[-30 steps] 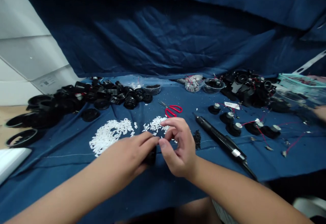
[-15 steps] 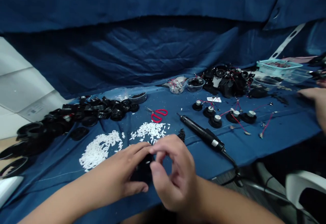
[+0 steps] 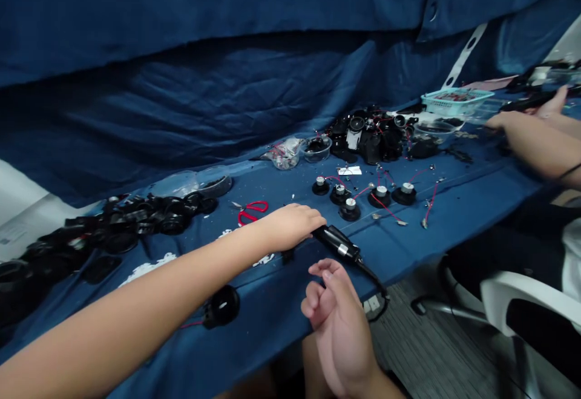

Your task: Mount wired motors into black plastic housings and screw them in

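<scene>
Both my hands move apart compared with half a second ago, when they meet over the black round part [image 3: 222,309]. Now no hand touches that part: it lies on the table [image 3: 267,305], just on the near side of my left forearm, with a small white piece [image 3: 223,304] on its face and a red wire [image 3: 192,324] at its side. My left hand [image 3: 293,227] is at the electric screwdriver [image 3: 339,243], fingers bent over its front end; the thumb is hidden, so I cannot tell whether they grip it. I read this as fingertip work giving way to the tool. My right hand [image 3: 336,314] is nearer me, palm up, fingers loosely bent; I cannot tell whether they pinch anything small. White pieces [image 3: 264,260] lie on the near side of my left wrist, red-handled scissors [image 3: 253,211] just beyond it. Past the screwdriver from my right hand stand black discs with pale tops [image 3: 350,211]. Far to my right, another person's hand [image 3: 552,107] is beside a black object [image 3: 525,103].
</scene>
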Available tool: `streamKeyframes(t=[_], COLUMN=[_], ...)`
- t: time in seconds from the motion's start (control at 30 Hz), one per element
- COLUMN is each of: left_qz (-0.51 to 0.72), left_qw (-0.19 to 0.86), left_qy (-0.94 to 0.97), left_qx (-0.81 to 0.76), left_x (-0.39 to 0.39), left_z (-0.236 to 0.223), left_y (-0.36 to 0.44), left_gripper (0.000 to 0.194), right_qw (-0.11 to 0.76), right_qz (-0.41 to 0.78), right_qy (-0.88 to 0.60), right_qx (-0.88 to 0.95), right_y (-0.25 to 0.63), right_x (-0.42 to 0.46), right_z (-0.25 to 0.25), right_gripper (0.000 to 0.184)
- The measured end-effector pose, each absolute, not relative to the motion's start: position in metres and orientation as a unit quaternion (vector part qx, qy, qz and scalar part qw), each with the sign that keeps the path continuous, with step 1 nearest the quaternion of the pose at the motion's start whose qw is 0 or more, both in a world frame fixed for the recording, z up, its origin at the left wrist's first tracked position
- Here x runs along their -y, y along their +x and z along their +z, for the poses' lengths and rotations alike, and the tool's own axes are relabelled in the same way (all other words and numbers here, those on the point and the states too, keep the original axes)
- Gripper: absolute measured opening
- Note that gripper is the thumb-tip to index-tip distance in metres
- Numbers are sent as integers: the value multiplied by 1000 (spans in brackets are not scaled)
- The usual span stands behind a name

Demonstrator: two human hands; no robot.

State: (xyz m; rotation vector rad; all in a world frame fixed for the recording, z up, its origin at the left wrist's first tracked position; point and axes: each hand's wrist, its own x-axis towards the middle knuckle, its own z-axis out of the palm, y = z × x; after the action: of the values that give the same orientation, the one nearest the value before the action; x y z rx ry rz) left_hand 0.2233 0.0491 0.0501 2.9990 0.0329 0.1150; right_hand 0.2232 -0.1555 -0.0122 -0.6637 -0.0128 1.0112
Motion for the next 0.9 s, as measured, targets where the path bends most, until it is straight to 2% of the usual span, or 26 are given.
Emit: streamKeyframes(t=[0.17,0.33,0.37,0.43,0.5,0.57,0.7,0.9], left_qz=[-17,-32,-32,-28,-18,10,51,-70], left_qw=[71,65,55,43,56,72,33,39], left_qy=[996,997,998,998,998,997,984,966], left_qx=[41,22,19,28,38,11,-170,-247], left_x=[-40,7,16,28,30,22,-15,-57], left_z=[71,113,116,117,114,113,111,81], left_y=[210,197,198,203,209,210,192,154], left_gripper=[29,37,38,41,39,35,27,19], right_qw=[807,882,890,892,899,909,921,924], right_qz=[526,421,405,393,376,354,311,280], right_qy=[-263,-208,-206,-211,-219,-220,-235,-259], right_qx=[-59,19,48,73,36,-9,-31,-15], right_y=[243,269,274,282,286,288,287,285], right_x=[151,146,146,147,147,147,144,140], right_z=[-6,-14,-15,-17,-18,-16,-14,-18], right_gripper=[52,67,65,49,31,23,26,23])
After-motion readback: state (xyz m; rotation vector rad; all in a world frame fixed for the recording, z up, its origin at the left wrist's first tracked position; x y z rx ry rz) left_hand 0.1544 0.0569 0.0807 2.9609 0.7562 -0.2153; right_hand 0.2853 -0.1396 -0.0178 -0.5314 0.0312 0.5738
